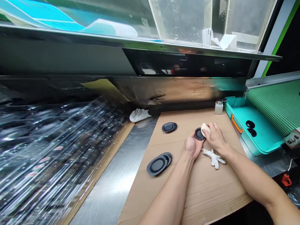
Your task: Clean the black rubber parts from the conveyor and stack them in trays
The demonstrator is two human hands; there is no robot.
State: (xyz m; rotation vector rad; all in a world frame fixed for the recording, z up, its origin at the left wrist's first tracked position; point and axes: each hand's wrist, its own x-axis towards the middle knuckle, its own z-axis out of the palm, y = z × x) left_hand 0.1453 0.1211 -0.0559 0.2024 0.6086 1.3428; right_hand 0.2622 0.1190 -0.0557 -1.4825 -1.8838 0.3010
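Note:
My left hand [193, 145] holds a small round black disc [199, 133] above the cardboard sheet [182, 187]. My right hand [215, 137] grips a cream-coloured pad [205, 129], which touches the disc's right edge. Just below my right hand lies a crumpled white cloth or glove [214, 158]. To the left on the cardboard are two overlapping groups of black discs, a smaller one [169, 127] farther back and a larger one [158, 164] nearer.
A turquoise tray [264, 137] with two black round pieces stands at right, beside a green conveyor belt [269, 97]. A small bottle [218, 107] is at the cardboard's back edge. Plastic-wrapped goods [47, 150] fill the left; a white glove [140, 115] lies near them.

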